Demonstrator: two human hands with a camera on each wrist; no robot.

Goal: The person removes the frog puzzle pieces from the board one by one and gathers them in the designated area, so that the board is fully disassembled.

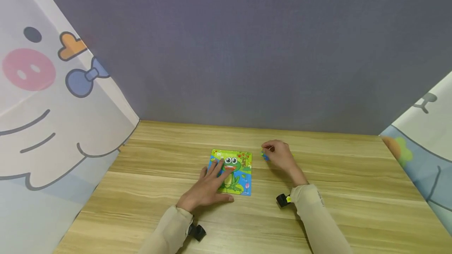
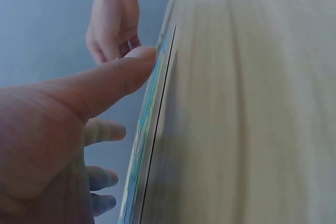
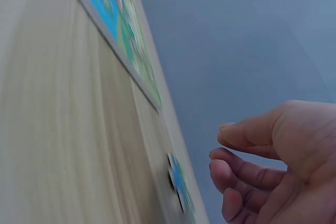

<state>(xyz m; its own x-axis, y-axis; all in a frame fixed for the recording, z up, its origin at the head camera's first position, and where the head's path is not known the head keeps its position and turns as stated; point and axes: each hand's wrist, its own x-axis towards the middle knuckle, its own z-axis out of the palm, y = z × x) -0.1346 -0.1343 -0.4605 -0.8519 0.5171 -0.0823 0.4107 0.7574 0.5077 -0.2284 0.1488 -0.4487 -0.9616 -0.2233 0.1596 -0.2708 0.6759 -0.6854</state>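
Head view: my L hand (image 1: 208,189) spread wide, fingers over frog pic board (image 1: 232,182), which lies flat on wood table (image 1: 141,191); can't tell if fingertips touch. My R hand (image 1: 279,155) R of board, apart from it, at sm. blue-green piece (image 1: 265,156) on table. R wrist view: R fingers loosely bent, narrow gap btwn thumb & index, nothing held; piece nearby, blurry.

Grey wall (image 1: 240,50) behind table (image 1: 367,175); cartoon side panels (image 1: 53,117)
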